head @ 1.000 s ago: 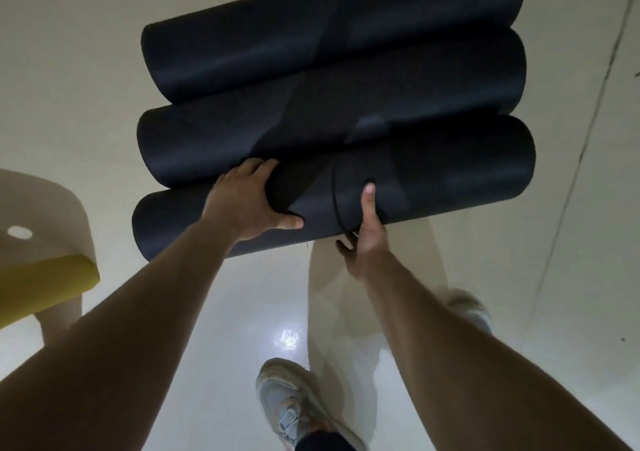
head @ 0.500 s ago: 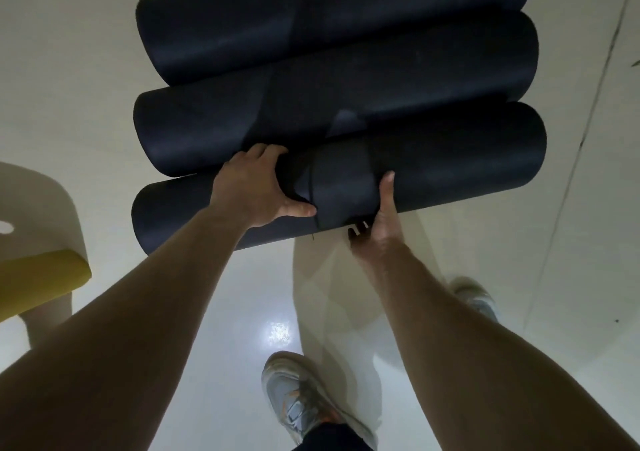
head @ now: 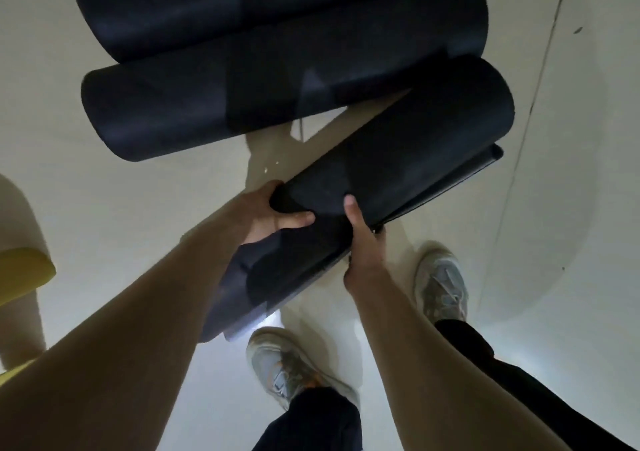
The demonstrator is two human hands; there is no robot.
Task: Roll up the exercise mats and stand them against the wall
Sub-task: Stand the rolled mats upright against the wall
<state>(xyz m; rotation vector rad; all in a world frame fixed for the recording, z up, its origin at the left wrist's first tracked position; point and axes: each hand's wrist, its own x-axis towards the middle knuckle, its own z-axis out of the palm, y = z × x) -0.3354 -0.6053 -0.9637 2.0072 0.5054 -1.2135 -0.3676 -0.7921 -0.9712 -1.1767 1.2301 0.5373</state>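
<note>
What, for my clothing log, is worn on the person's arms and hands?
Nothing visible. The left hand and right hand are ungloved, with no rings or watch seen; the left forearm and right forearm are bare, with no sleeve in view.

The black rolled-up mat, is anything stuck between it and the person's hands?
No, nothing visible. The left hand and right hand already grip the black rolled foam mat directly. It is angled away from the two other black rolled mats lying beyond it on the pale floor.
</note>
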